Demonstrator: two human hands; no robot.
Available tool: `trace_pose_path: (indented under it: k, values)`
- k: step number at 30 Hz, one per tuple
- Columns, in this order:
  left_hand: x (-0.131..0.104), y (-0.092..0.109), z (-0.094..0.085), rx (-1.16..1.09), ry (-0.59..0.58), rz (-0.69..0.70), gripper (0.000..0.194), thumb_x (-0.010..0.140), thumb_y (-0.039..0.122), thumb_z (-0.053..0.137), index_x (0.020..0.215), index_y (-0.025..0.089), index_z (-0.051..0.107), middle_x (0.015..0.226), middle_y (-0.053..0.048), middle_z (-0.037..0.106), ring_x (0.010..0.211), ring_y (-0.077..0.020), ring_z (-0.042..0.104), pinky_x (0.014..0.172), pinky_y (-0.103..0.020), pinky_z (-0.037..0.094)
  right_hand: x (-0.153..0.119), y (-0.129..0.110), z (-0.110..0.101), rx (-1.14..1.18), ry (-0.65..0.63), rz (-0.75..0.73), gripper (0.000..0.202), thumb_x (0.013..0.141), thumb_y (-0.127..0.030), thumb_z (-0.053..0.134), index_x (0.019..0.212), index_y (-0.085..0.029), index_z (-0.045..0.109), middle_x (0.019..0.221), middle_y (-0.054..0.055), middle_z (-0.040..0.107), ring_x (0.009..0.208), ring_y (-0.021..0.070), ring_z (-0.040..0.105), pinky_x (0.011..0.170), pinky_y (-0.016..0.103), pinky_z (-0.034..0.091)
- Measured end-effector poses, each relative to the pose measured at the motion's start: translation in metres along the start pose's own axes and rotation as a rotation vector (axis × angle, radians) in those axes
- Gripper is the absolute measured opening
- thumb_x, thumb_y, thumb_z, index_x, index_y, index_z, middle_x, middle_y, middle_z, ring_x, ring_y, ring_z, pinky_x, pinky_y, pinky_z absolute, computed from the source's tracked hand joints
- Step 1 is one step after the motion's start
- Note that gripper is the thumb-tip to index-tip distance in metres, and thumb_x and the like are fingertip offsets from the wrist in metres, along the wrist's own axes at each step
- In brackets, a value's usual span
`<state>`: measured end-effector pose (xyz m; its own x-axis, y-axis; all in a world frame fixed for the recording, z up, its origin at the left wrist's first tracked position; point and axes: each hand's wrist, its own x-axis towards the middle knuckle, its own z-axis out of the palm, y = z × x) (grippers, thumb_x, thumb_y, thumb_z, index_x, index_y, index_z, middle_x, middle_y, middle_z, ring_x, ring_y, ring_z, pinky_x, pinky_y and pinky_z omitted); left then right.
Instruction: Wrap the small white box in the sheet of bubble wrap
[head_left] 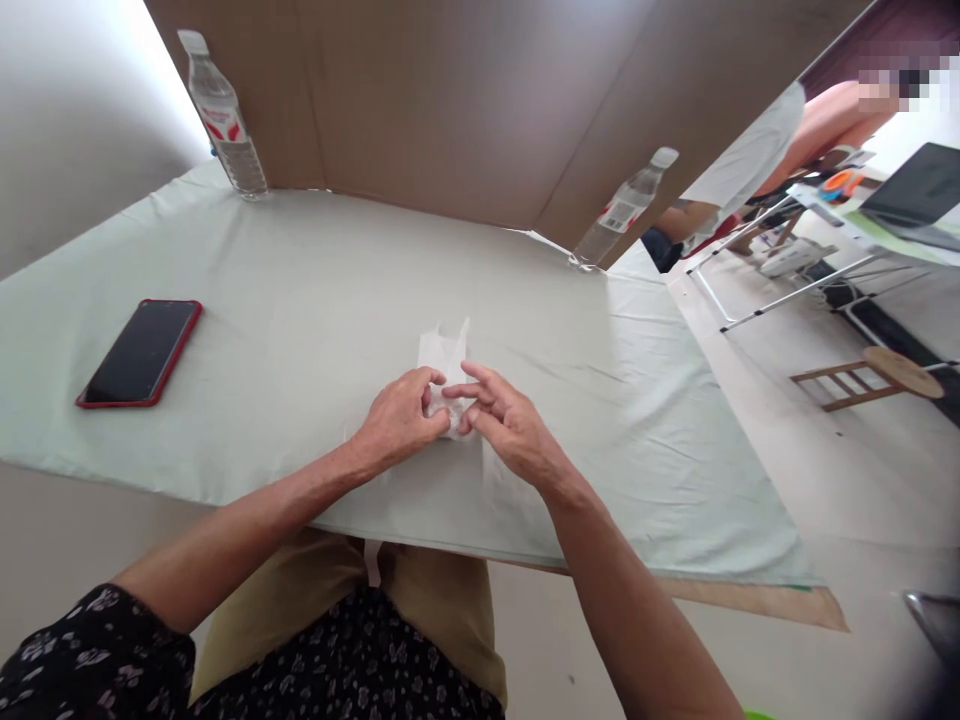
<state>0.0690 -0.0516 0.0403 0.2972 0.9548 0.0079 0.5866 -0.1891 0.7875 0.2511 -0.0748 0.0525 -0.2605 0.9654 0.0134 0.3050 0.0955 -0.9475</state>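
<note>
A thin, white, partly see-through plastic bag (442,350) lies crumpled on the table in front of me, two pointed ends sticking up on its far side. My left hand (405,410) is at its left edge, with fingers curled and thumb bent in against the bag. From the right, my right hand (506,420) reaches over the bag with its fingers apart, the fingertips at or just above the crumpled part. Both hands' fingers partly hide the near part of the bag, so exact contact is hard to see.
A pale green cloth (322,270) covers the table. A phone in a red case (140,353) lies at left. Water bottles stand at the back left (225,125) and back right (622,210) against a brown cardboard panel (450,110). Beyond are a wooden stool (900,372), a laptop (919,195) and a person.
</note>
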Motion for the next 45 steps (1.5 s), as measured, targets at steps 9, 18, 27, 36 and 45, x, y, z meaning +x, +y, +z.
trace_pose_path:
  k: [9, 18, 27, 36, 45]
  values:
    - [0.004, -0.012, 0.008, 0.03, 0.071, 0.161, 0.037, 0.075, 0.023, 0.059, 0.112, 0.016, 0.063, 0.106, -0.009, 0.06, 0.094, -0.0218, 0.06, 0.085, -0.037, 0.052, 0.028, 0.022, -0.012, -0.158, 0.25, -0.001, 0.024, 0.083, -0.027, 0.059, 0.104, -0.019, 0.065, 0.094, 0.003, 0.068, 0.059, 0.0095, 0.053, 0.059, 0.028, 0.048]
    - [0.004, -0.016, 0.011, -0.04, 0.09, 0.22, 0.052, 0.076, 0.02, 0.055, 0.128, 0.014, 0.056, 0.108, -0.009, 0.061, 0.092, -0.0208, 0.058, 0.089, -0.038, 0.052, 0.048, 0.023, -0.009, -0.538, 0.003, -0.269, 0.025, 0.092, -0.018, 0.048, 0.107, -0.021, 0.069, 0.105, 0.007, 0.073, 0.095, 0.0212, 0.064, 0.088, 0.039, 0.047]
    - [0.003, -0.021, 0.016, -0.01, 0.1, 0.26, 0.033, 0.077, 0.019, 0.053, 0.106, 0.017, 0.071, 0.105, -0.007, 0.056, 0.068, -0.012, 0.049, 0.07, -0.03, 0.051, 0.057, 0.033, -0.013, -0.386, 0.161, -0.135, 0.022, 0.085, -0.025, 0.054, 0.098, -0.022, 0.073, 0.095, 0.004, 0.076, 0.084, 0.0187, 0.066, 0.083, 0.036, 0.051]
    - [0.002, -0.02, 0.016, -0.012, 0.121, 0.289, 0.032, 0.078, 0.019, 0.053, 0.104, 0.017, 0.07, 0.102, -0.007, 0.055, 0.073, -0.0135, 0.051, 0.068, -0.029, 0.05, 0.091, 0.043, -0.02, -0.241, 0.194, 0.22, 0.059, 0.071, -0.044, 0.073, 0.119, -0.013, 0.061, 0.094, 0.009, 0.071, 0.069, 0.0159, 0.062, 0.06, 0.03, 0.048]
    - [0.0, -0.016, 0.012, 0.054, 0.105, 0.302, 0.037, 0.078, 0.017, 0.052, 0.111, 0.017, 0.069, 0.108, -0.009, 0.056, 0.071, -0.0129, 0.051, 0.063, -0.027, 0.05, 0.11, 0.045, -0.01, -0.071, 0.081, 0.188, 0.021, 0.063, -0.035, 0.07, 0.071, -0.017, 0.064, 0.066, -0.002, 0.057, 0.062, 0.0124, 0.049, 0.055, 0.025, 0.038]
